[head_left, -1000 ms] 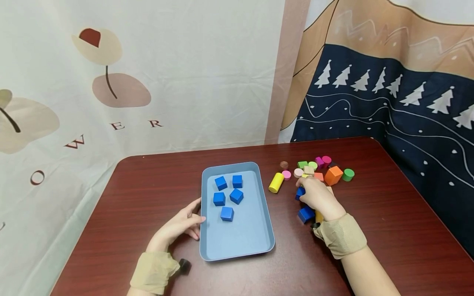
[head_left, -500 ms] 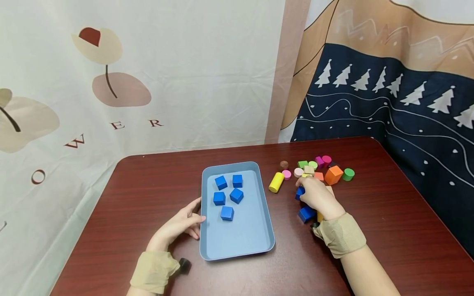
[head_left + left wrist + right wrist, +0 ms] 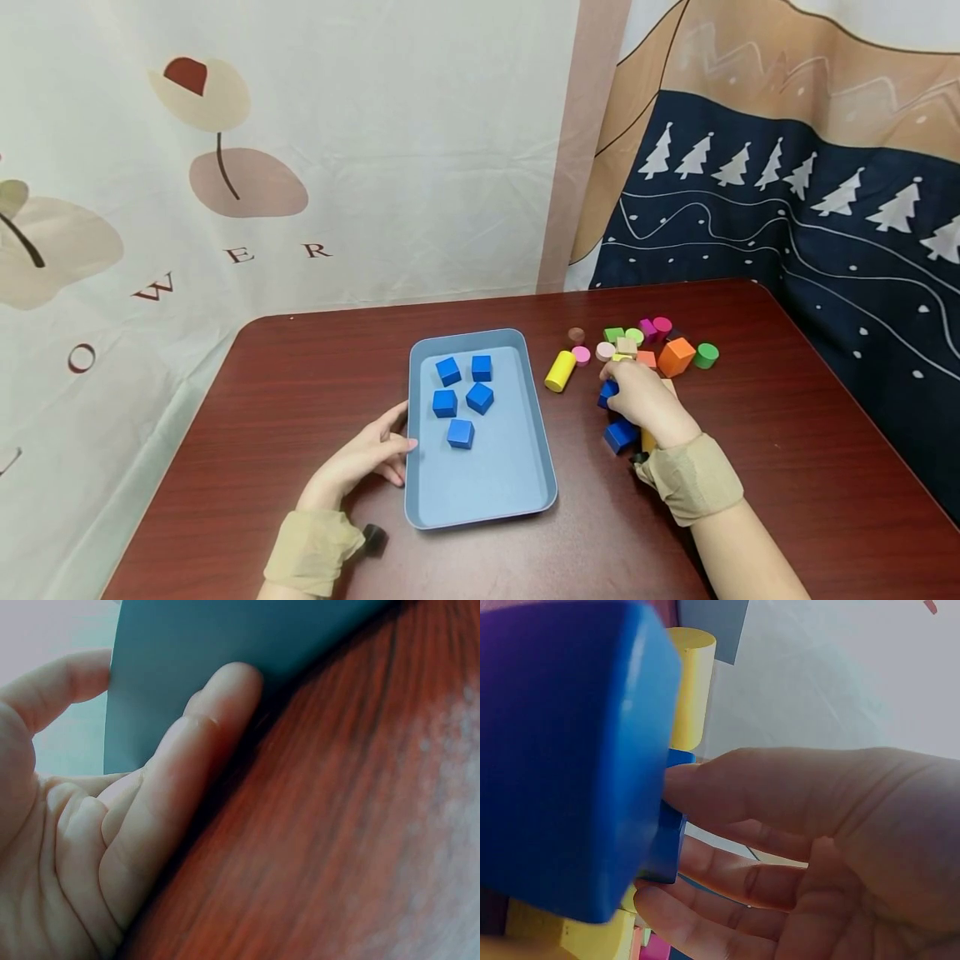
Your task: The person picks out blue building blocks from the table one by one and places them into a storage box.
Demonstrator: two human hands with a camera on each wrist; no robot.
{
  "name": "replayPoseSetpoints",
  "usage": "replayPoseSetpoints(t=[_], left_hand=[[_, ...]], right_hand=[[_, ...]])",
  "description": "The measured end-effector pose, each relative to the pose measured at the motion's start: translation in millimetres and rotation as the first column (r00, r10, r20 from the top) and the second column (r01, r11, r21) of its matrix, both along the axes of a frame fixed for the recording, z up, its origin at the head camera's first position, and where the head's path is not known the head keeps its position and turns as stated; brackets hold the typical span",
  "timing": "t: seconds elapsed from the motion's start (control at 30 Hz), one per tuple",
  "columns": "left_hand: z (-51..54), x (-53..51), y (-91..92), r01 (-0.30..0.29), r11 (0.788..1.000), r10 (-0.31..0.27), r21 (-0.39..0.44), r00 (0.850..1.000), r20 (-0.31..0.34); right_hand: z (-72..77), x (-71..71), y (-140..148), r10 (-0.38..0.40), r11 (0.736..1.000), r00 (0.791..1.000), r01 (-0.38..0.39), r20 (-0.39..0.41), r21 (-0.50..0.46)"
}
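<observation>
Around the left rim of the blue-grey tray (image 3: 480, 492), my left hand (image 3: 367, 450) holds with its thumb at the rim and fingers (image 3: 180, 772) along the outer wall. Several blue cubes (image 3: 445, 403) lie inside the tray. At the block pile on the right, my right hand (image 3: 647, 400) pinches a blue cube (image 3: 607, 393) between thumb and fingers (image 3: 720, 870); the cube is partly covered. Nearer to me lies another blue block (image 3: 621, 435), which looms large in the right wrist view. A yellow block (image 3: 648, 440) sits partly under the hand.
A yellow cylinder (image 3: 560, 371) lies between tray and pile. Behind the right hand are an orange cube (image 3: 676, 357), a green cylinder (image 3: 706, 356), a pink disc (image 3: 581, 356), a brown piece (image 3: 576, 336) and other small blocks. Cloth hangs behind the brown table (image 3: 300, 375).
</observation>
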State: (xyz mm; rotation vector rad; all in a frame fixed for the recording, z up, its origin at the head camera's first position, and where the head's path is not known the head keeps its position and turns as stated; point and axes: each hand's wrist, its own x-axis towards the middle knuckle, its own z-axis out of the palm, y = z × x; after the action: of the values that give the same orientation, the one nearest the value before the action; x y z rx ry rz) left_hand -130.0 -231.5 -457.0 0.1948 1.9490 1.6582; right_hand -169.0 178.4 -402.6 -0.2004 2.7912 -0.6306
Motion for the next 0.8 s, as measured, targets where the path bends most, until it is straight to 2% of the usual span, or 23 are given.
replayPoseSetpoints(t=[0.17, 0.4, 0.57, 0.8], left_hand=[[-1.0, -0.4, -0.3, 0.001, 1.0, -0.001, -0.001, 1.0, -0.002], [-0.8, 0.4, -0.8, 0.006, 1.0, -0.006, -0.005, 1.0, -0.012], [0.3, 0.4, -0.4, 0.01, 1.0, -0.01, -0.004, 1.0, -0.015], [0.0, 0.0, -0.4, 0.009, 1.0, -0.009, 0.001, 1.0, -0.012]], right_hand=[[2.9, 1.2, -1, -0.002, 1.0, 1.0, 0.002, 0.009, 0.003], [9.9, 0.2, -4, 0.031, 0.999, 0.999, -0.031, -0.032, 0.008], [17.6, 1.4, -8, 0.02, 1.0, 0.999, -0.02, -0.035, 0.003], [25.0, 5.6, -16, 0.058, 0.998, 0.99, -0.062, -0.127, -0.027]])
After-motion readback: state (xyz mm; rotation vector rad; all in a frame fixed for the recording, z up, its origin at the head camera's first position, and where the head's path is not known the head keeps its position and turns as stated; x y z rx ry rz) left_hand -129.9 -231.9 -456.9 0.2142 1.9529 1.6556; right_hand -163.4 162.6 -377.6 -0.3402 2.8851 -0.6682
